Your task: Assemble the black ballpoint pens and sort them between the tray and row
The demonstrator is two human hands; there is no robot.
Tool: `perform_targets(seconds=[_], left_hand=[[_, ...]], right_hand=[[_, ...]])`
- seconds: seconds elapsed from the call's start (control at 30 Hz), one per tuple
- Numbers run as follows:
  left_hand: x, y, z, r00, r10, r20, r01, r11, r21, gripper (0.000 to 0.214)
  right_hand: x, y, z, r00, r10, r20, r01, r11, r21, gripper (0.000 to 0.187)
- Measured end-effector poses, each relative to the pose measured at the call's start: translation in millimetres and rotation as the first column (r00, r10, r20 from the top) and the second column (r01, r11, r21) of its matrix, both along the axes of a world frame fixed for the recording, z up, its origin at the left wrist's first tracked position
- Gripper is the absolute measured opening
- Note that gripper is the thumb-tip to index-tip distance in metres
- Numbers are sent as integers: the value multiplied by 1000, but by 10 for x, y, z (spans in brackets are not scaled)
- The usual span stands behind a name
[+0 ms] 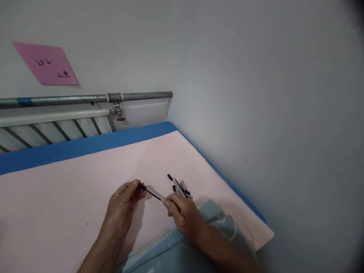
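Observation:
My left hand (125,203) pinches the dark end of a thin black pen refill (150,193) over the pink sheet (71,189). My right hand (182,212) grips the other end, where a yellowish tip shows at the fingers. Both hands are closed on it. Just beyond the right hand lies a small heap of black pens and caps (179,186) on the sheet.
A light blue cloth (182,246) lies under my right forearm. The pink sheet covers a blue mattress (85,146) set into a corner of grey walls. A radiator (51,131), a metal pipe (85,99) with a red valve, and a pink paper note (47,63) are on the far wall.

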State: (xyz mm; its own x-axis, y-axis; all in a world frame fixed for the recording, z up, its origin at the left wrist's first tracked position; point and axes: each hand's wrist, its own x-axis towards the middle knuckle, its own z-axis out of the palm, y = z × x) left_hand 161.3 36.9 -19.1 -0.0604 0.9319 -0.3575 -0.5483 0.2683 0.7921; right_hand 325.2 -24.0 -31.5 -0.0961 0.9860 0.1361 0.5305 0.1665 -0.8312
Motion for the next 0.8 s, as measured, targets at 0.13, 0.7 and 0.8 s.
perform_targets(seconds=[0.13, 0.7, 0.8], left_hand=[[3, -1, -2, 1000, -5, -11, 5, 1000, 2, 17], [23, -22, 3, 998, -51, -32, 51, 999, 12, 18], [16, -31, -5, 996, -71, -51, 72, 997, 17, 18]], right_hand=[[1, 4, -8, 998, -41, 52, 41, 999, 9, 17], [-7, 2, -12, 998, 7, 57, -7, 1000, 4, 11], [-7, -1, -4, 997, -36, 73, 34, 999, 23, 9]])
